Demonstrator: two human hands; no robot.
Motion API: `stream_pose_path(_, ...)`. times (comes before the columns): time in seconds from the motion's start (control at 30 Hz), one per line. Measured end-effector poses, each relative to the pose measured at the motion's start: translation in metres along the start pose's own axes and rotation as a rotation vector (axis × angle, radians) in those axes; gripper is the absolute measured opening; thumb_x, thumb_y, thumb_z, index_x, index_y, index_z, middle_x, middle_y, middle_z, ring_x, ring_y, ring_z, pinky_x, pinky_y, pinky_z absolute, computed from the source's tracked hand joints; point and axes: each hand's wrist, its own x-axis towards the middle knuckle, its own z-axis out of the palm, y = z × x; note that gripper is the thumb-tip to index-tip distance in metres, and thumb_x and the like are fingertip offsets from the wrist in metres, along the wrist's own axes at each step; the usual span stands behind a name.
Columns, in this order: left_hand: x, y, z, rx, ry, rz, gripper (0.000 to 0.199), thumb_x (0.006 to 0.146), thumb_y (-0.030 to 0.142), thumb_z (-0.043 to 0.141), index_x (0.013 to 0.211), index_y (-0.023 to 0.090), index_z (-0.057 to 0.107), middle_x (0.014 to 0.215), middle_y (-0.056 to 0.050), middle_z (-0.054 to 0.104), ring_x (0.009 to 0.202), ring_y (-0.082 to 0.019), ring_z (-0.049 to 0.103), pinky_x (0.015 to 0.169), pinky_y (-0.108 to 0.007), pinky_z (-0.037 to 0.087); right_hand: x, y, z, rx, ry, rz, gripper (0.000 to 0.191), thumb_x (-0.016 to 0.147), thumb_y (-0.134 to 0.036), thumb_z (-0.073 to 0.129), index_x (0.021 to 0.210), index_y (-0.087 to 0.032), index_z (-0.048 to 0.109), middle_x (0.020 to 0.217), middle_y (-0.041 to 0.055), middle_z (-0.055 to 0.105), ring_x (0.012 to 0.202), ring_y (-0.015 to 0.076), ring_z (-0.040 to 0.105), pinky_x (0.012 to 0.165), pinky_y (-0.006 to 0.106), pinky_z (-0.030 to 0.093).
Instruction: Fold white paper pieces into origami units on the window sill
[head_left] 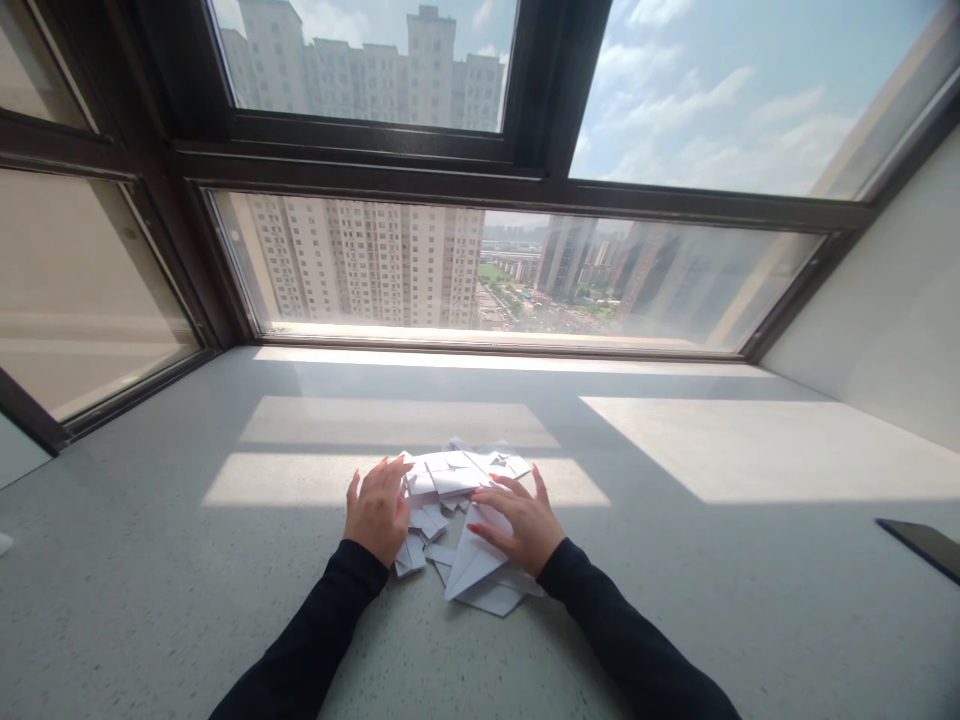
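Observation:
A loose pile of folded white paper pieces (454,472) lies on the pale speckled sill, several of them overlapping. My left hand (379,512) rests against the pile's left side, fingers slightly apart and curved over its edge. On the right, my right hand (523,522) spreads its fingers over the papers, with the thumb lying across a pointed folded paper (474,562). Neither hand appears to grip a piece, though the palms are hidden. Small folded pieces (426,522) lie between the hands, and flat folded paper (499,598) sticks out beneath the pointed one.
The wide sill (675,620) is crossed by patches of sunlight. A dark-framed window (510,347) rises behind it, with tall buildings outside. A flat dark object (922,548) lies at the right edge, and a small white thing (4,543) at the far left.

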Motion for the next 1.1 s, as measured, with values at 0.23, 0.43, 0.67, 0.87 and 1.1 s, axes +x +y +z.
stream_pose_path(0.23,-0.004,0.008,0.005,-0.155,-0.228,0.118,0.047,0.079,0.031,0.035,0.124,0.022,0.027,0.118,-0.008,0.050,0.112,-0.024,0.039,0.094,-0.057,0.009,0.006,0.038,0.005,-0.050,0.188,0.227,0.040,0.079,-0.048,0.034,0.109,-0.025,0.048,0.113,0.0051,0.053,0.107,0.0243,0.042,0.089,0.050,0.025)
stream_pose_path(0.43,-0.004,0.013,0.002,-0.315,-0.275,0.255,0.052,0.082,0.026,0.029,0.130,0.021,0.009,0.107,-0.004,0.058,0.111,-0.017,0.040,0.098,-0.051,0.009,0.005,0.039,0.007,-0.011,0.064,0.227,0.038,0.083,-0.046,0.027,0.110,-0.028,0.046,0.098,0.0025,0.062,0.100,0.0229,0.049,0.090,0.059,0.014)
stream_pose_path(0.67,0.002,0.001,0.000,-0.204,-0.092,0.052,0.038,0.080,0.024,0.031,0.118,0.019,0.036,0.111,-0.007,0.054,0.109,-0.020,0.043,0.096,-0.045,0.023,-0.001,0.027,-0.010,0.047,-0.015,-0.034,0.066,0.063,-0.059,0.049,0.118,-0.023,0.042,0.116,0.0097,0.050,0.109,0.0266,0.040,0.093,0.047,0.023)
stream_pose_path(0.87,0.000,-0.003,0.014,-0.292,-0.130,0.027,0.038,0.081,0.021,0.025,0.118,0.015,0.035,0.121,-0.012,0.045,0.116,-0.021,0.034,0.095,-0.042,0.029,-0.011,0.018,0.002,-0.025,-0.281,-0.157,0.103,0.045,-0.064,0.057,0.131,-0.027,0.014,0.133,0.0095,0.028,0.122,0.0320,0.016,0.094,0.056,0.003)
stream_pose_path(1.1,-0.006,0.007,0.019,-0.327,-0.190,0.081,0.046,0.083,0.035,0.027,0.126,0.020,0.022,0.132,-0.011,0.029,0.124,-0.025,0.017,0.094,-0.053,0.022,-0.004,0.025,0.007,-0.100,-0.094,0.060,0.076,0.067,-0.059,0.043,0.130,-0.024,0.019,0.131,0.0099,0.031,0.122,0.0286,0.019,0.094,0.058,0.007)
